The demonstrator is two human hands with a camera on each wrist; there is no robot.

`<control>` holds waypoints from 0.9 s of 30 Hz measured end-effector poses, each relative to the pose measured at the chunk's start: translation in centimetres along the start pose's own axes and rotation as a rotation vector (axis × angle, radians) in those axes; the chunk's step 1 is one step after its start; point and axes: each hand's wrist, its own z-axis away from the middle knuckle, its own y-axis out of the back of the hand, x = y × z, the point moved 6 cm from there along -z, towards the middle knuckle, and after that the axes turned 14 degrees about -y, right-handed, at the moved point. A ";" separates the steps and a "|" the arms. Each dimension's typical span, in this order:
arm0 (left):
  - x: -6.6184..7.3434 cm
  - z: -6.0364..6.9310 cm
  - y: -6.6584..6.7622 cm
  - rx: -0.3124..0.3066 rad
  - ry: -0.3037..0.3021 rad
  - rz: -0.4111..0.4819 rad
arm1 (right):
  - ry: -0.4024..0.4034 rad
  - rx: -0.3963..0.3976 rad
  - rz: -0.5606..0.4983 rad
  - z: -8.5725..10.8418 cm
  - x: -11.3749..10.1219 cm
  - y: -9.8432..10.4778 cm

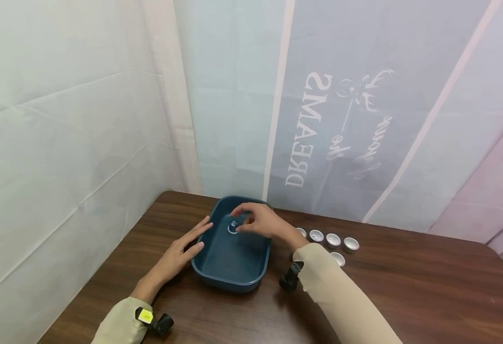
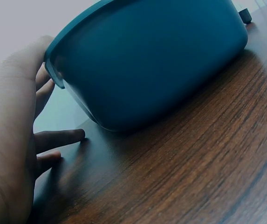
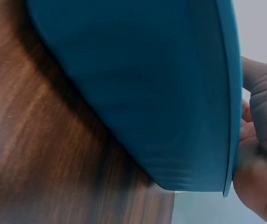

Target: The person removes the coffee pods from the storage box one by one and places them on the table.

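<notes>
A deep blue rectangular basin (image 1: 230, 258) stands on the wooden table. In its far part sits a small dark-blue cylindrical knob (image 1: 234, 223) with a pale ring around its base. My right hand (image 1: 260, 220) reaches over the basin's right rim, thumb and forefinger bent and apart beside the knob. Whether the thumb touches the knob, I cannot tell. At the left rim rests my left hand (image 1: 175, 255), fingers spread and mostly straight. In the left wrist view, the thumb side of that hand (image 2: 12, 121) meets the rim and its other fingers extend beside the outer wall.
Several small round silver cups (image 1: 333, 240) stand on the table right of the basin, partly behind the right forearm. Brown wooden tabletop (image 1: 410, 286) extends to the right. Hanging cloth (image 1: 230, 95) borders the table at the back and left.
</notes>
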 end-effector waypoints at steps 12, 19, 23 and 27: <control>-1.6 0.4 -0.1 -0.022 0.003 -0.022 | 0.011 -0.027 0.193 -2.2 0.0 -1.3; -1.2 0.2 -0.1 -0.024 0.010 -0.034 | -0.043 -0.070 0.197 -3.0 0.2 -1.9; -0.9 0.1 -0.1 -0.020 0.017 -0.017 | -0.029 -0.100 0.169 -3.1 0.2 -2.1; -1.2 0.2 -0.1 -0.024 0.014 -0.035 | -0.012 -0.113 0.201 -3.1 0.2 -2.4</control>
